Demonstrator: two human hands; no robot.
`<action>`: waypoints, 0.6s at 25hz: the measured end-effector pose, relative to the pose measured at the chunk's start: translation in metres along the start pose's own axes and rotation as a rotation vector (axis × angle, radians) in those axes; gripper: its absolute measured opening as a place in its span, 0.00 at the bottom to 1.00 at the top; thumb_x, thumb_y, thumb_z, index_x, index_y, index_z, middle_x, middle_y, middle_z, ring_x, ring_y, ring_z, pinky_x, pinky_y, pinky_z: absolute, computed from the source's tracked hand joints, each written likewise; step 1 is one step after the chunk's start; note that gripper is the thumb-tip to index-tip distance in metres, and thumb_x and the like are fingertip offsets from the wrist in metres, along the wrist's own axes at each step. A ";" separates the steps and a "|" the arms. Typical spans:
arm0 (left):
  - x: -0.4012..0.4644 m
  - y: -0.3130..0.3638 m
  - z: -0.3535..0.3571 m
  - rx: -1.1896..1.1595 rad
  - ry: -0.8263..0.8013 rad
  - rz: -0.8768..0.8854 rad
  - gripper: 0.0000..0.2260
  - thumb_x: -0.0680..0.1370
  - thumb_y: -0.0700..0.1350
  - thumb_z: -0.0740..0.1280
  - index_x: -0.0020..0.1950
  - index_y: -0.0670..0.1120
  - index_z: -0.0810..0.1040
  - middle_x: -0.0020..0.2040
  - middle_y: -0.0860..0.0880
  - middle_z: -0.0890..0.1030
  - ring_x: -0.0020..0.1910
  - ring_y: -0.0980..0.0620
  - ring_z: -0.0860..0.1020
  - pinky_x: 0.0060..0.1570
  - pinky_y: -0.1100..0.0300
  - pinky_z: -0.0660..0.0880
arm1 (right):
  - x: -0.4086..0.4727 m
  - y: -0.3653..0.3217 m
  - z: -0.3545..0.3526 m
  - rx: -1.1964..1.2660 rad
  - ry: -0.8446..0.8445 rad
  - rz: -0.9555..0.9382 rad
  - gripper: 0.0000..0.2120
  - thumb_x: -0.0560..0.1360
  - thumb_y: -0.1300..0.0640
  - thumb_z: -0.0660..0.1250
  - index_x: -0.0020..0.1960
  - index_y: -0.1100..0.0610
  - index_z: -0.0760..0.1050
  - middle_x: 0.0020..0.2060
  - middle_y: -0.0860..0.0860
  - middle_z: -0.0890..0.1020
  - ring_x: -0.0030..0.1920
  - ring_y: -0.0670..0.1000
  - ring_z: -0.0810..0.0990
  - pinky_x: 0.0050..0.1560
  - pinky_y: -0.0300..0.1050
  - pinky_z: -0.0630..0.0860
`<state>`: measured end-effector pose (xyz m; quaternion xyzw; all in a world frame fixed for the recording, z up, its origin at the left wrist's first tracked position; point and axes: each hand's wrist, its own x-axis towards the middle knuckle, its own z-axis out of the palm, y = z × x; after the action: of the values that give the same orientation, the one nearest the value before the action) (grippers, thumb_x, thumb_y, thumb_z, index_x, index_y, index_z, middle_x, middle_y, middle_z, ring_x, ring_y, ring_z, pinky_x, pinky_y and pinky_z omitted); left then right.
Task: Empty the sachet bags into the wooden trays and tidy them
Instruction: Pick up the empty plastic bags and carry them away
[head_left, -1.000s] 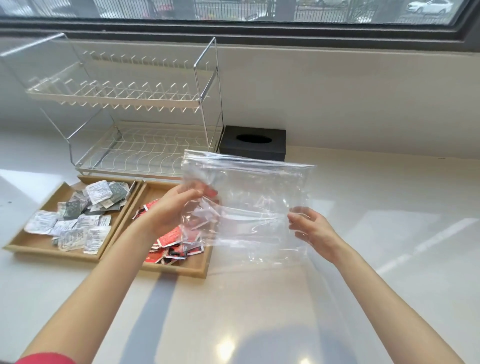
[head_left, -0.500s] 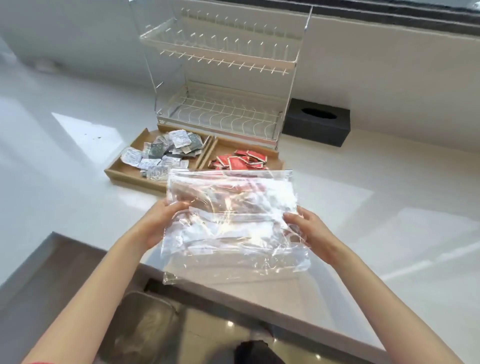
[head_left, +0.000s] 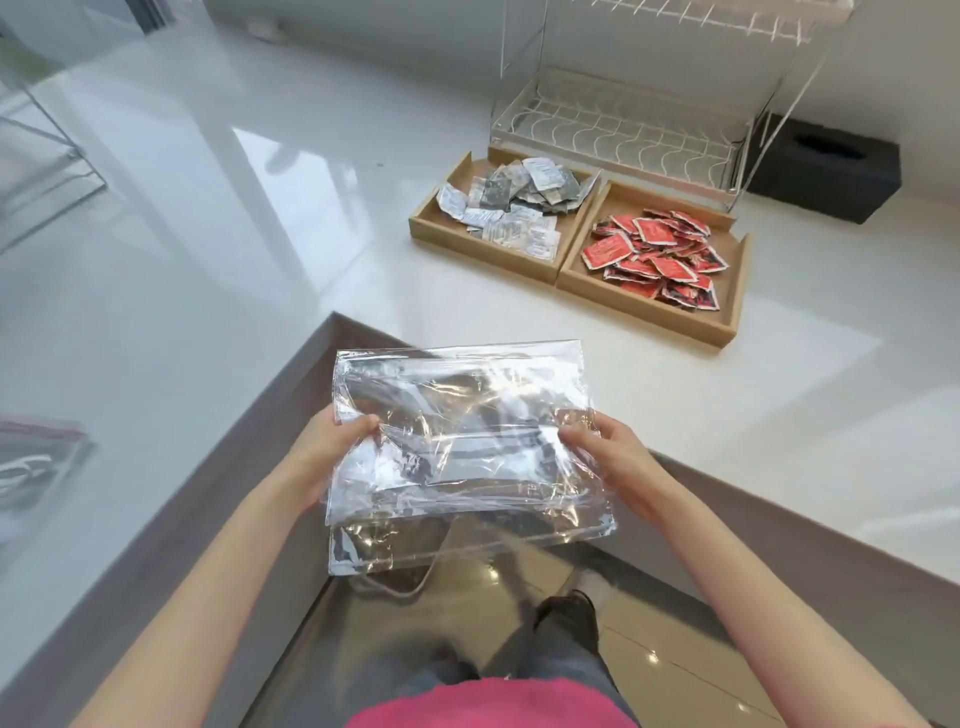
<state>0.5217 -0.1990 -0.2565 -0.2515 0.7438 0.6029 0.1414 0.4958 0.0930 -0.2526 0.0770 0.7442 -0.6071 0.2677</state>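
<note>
Far left, blurred plastic bag with red strip (head_left: 36, 457) lies on white countertop (head_left: 249, 218), contents unclear. Left hand (head_left: 332, 447) pinches left edge of clear zip bags (head_left: 462, 441), thumb on top, fingers under. Bags look empty, flat, stacked and folded, held in the air over the counter's inner corner, above the floor. Right hand (head_left: 608, 447) grips their right edge, thumb on top. Beyond, well apart from the hands, two wooden trays side by side and touching: left tray (head_left: 431, 223) holds white and grey sachets (head_left: 514, 202), right tray (head_left: 727, 322) holds red sachets (head_left: 654, 254). Wire dish rack (head_left: 623, 130) behind trays. Black tissue box (head_left: 826, 171) far right.
</note>
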 end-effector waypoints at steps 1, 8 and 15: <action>-0.003 -0.013 -0.009 0.000 0.026 -0.020 0.05 0.75 0.39 0.63 0.49 0.44 0.75 0.49 0.44 0.79 0.53 0.44 0.76 0.59 0.49 0.70 | -0.005 0.003 0.011 -0.017 -0.019 0.008 0.07 0.74 0.57 0.65 0.52 0.50 0.76 0.50 0.51 0.81 0.51 0.49 0.79 0.50 0.37 0.73; -0.011 -0.085 -0.022 0.083 0.214 -0.164 0.18 0.75 0.43 0.65 0.62 0.39 0.67 0.55 0.45 0.73 0.53 0.47 0.72 0.53 0.55 0.68 | -0.002 0.022 0.058 -0.079 0.008 0.080 0.07 0.72 0.59 0.65 0.47 0.51 0.80 0.40 0.50 0.84 0.43 0.53 0.82 0.53 0.51 0.77; 0.018 -0.149 0.001 0.105 0.338 -0.336 0.31 0.74 0.44 0.65 0.72 0.41 0.55 0.69 0.45 0.67 0.66 0.43 0.67 0.66 0.52 0.64 | 0.033 0.049 0.084 -0.239 -0.010 0.076 0.09 0.72 0.62 0.63 0.41 0.48 0.77 0.25 0.42 0.74 0.23 0.38 0.71 0.26 0.27 0.68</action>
<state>0.5876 -0.2236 -0.3886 -0.4612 0.7350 0.4809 0.1259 0.5150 0.0185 -0.3212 0.0699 0.8064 -0.5039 0.3015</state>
